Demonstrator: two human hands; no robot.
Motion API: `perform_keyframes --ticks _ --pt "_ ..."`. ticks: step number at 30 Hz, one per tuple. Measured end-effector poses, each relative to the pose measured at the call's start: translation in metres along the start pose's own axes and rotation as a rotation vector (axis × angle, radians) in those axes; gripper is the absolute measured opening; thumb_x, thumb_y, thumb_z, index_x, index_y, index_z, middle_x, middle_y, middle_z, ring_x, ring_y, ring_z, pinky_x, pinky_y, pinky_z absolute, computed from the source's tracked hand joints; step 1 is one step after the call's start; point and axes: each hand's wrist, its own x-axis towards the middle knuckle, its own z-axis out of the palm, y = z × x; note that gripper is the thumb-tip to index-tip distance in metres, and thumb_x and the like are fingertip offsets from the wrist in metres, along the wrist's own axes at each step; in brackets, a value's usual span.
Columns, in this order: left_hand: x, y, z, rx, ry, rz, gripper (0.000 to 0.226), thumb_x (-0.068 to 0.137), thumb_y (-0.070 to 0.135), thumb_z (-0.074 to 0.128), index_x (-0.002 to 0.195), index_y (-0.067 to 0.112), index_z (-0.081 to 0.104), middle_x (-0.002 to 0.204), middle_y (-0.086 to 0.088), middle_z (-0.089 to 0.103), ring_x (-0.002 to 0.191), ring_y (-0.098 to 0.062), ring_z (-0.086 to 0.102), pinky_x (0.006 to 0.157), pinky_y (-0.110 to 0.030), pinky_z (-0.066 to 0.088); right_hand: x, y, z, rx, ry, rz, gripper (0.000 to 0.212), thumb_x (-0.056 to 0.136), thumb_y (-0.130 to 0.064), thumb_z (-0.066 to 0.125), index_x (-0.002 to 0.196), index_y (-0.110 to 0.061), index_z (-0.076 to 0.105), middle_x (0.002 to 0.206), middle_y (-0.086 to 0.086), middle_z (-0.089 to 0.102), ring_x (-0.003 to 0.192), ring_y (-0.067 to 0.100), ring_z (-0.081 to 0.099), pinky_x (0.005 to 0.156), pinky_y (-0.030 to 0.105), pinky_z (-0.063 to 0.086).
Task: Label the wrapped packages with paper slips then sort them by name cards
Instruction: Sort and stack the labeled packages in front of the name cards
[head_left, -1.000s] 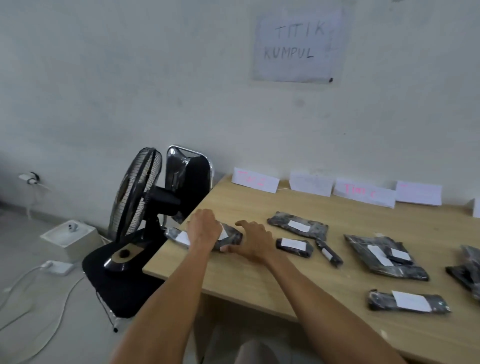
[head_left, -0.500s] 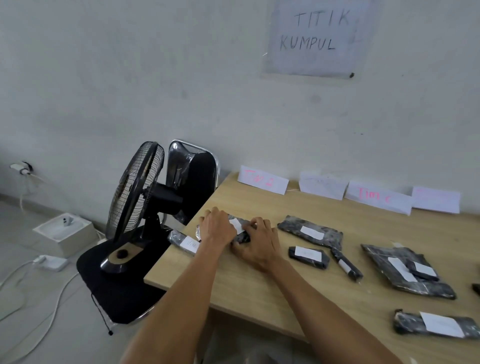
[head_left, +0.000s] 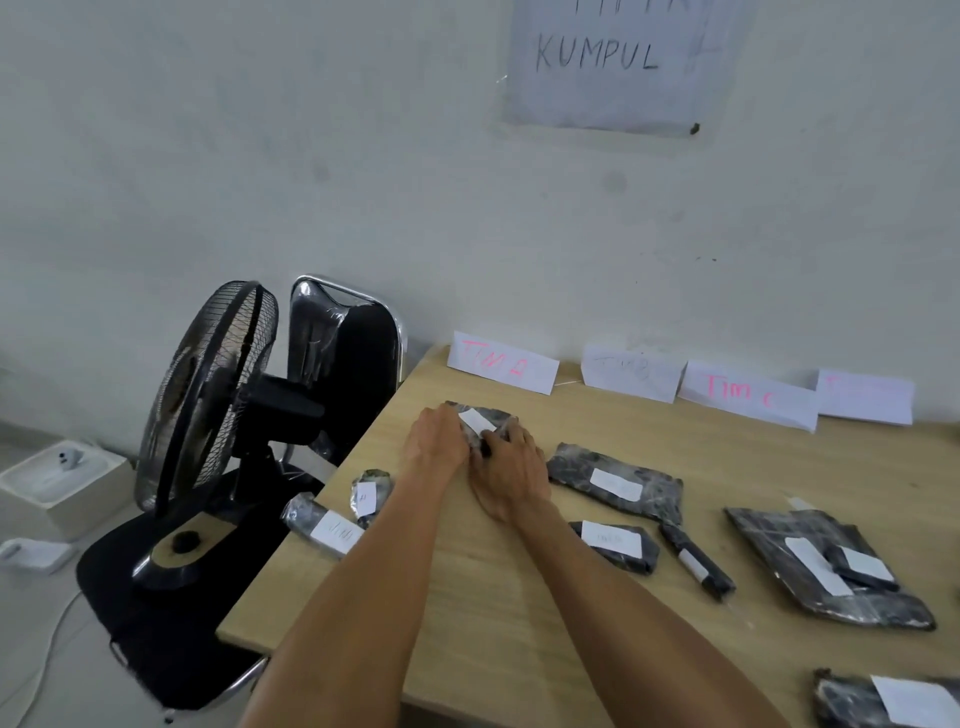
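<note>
Just beyond the fingers (head_left: 506, 434), clamped on the labelled package (head_left: 483, 418) they had pushed up, lay the TIM A card (head_left: 501, 362), its sorting nearly done.

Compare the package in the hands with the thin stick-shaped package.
The held package is gripped by the left hand and right hand near the TIM A card; the thin package lies untouched. The held package is broad and lumpy; the thin package is narrow and rod-like. Both wear black wrap and a white slip.
</note>
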Motion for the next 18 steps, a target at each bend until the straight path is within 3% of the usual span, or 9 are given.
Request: perform_keyframes --ticks 8,12,18 --pt "0.046 0.001 0.02 -0.041 -0.023 0.021 0.011 0.08 0.008 0.055 0.083 0.006 0.066 0.085 -0.013 0.067 0.079 -0.03 0.059 0.059 -0.032 0.037 0.041 0.01 0.007 -0.125 0.004 0.001 0.046 0.098 -0.042 0.028 0.137 -0.026 0.045 0.153 0.011 0.031 0.14 0.028 0.028 0.11 0.047 0.024" --pt "0.063 -0.001 0.028 -0.042 -0.007 0.042 0.016 0.081 0.008 0.056 0.088 0.009 0.07 0.085 -0.009 0.068 0.085 -0.029 0.06 0.061 -0.031 0.038 0.054 0.011 0.009 -0.134 -0.023 0.016 0.047 0.098 -0.04 0.027 0.141 -0.026 0.042 0.157 0.012 0.025 0.143 0.028 0.023 0.112 0.048 0.019" --pt "0.064 0.003 0.027 -0.053 -0.009 0.102 0.021 0.084 0.003 0.058 0.1 0.007 0.07 0.108 -0.01 0.065 0.101 -0.03 0.06 0.076 -0.033 0.046 0.056 0.013 0.009 -0.117 -0.049 0.02 0.049 0.1 -0.038 0.027 0.146 -0.023 0.032 0.159 0.016 0.016 0.146 0.031 0.018 0.115 0.047 0.016"
